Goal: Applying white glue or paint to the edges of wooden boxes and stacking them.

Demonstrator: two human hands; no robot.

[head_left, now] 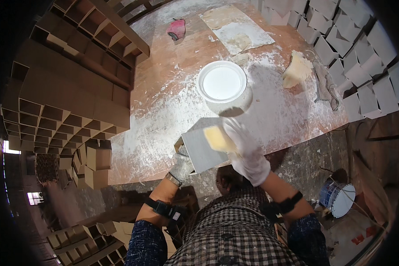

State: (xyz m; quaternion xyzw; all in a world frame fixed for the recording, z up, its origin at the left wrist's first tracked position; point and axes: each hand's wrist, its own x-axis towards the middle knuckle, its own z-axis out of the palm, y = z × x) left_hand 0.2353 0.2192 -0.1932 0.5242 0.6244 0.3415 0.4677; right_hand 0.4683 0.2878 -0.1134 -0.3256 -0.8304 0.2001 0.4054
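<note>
My left hand (182, 166), in a pale knit glove, grips an open box (201, 156) from its left side. The box is tilted near the table's front edge, and its upward face looks grey and wet. Pressed to that face is a yellow sponge (218, 138), held in my right hand (248, 150), whose white glove is blurred by motion. Just beyond the box stands a round white tub (201, 94) filled with white liquid. Part of the left hand is hidden behind the box.
Stacked brown boxes (71, 97) rise at the left; grey-white boxes (363, 57) are piled at the far right. White smears cover the table (159, 119). Farther back lie a pink cloth (176, 29), stained sheet (248, 37), yellowish scrap (297, 69) and grey cloth (324, 86). A bucket (337, 198) stands lower right.
</note>
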